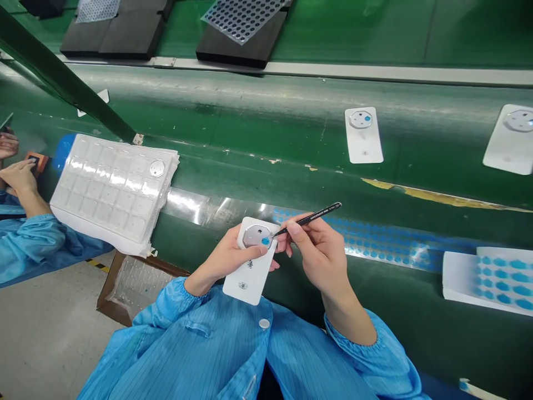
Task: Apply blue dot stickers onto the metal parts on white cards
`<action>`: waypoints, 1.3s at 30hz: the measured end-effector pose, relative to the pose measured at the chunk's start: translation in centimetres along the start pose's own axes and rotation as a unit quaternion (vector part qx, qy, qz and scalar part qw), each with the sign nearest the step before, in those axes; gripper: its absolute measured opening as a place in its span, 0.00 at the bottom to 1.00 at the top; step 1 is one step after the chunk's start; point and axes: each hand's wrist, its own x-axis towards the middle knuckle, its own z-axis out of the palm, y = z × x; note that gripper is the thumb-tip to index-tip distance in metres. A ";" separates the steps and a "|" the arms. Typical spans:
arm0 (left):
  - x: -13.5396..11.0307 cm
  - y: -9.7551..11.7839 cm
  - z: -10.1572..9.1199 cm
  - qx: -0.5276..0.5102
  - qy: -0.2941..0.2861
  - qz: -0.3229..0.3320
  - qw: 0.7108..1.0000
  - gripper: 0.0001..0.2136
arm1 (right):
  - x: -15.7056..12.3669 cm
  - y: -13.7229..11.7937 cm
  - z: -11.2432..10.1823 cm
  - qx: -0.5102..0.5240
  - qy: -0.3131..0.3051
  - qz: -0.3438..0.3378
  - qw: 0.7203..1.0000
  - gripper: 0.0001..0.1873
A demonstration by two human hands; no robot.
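Observation:
My left hand [227, 253] grips a white phone back panel [250, 278] by its left edge, the thumb lying across its face. A silver camera plate [252, 235] sits at the panel's upper end, with a round blue sticker [265, 241] on its right side. Between the thumb and fingers of my right hand [320, 250] are black tweezers [318, 215]. Their tip reaches the camera plate close to the blue sticker; whether it touches cannot be made out. Beneath and beyond my right hand lies a clear strip with rows of blue stickers [375, 241].
Two more white panels [363, 141] [507, 147] lie on the green belt. At left stands a stack of clear trays [108, 189] holding one camera plate, below a slanted green bar [70, 78]. A co-worker's hands [20, 175] are far left. White sticker sheets [491, 278] lie right.

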 end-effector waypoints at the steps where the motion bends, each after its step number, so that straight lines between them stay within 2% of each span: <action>1: 0.0 0.0 0.0 0.006 0.004 -0.002 1.000 0.24 | 0.1 -0.1 0.0 0.004 -0.001 0.001 1.000 0.11; 13: -0.1 0.0 -0.1 0.029 0.003 0.006 1.000 0.22 | 0.2 0.1 0.0 -0.006 -0.005 0.009 1.000 0.12; 26: 0.0 -0.1 -0.1 0.025 0.014 0.001 1.000 0.25 | 0.2 0.2 0.1 -0.022 0.009 0.020 1.000 0.15; 31: 0.0 -0.1 0.0 0.032 0.020 -0.004 0.999 0.26 | 0.2 0.1 0.1 -0.013 0.006 0.010 1.000 0.14; 39: -0.1 -0.1 0.0 0.041 0.019 0.000 0.999 0.24 | 0.1 0.2 -0.1 -0.030 0.006 0.009 0.999 0.15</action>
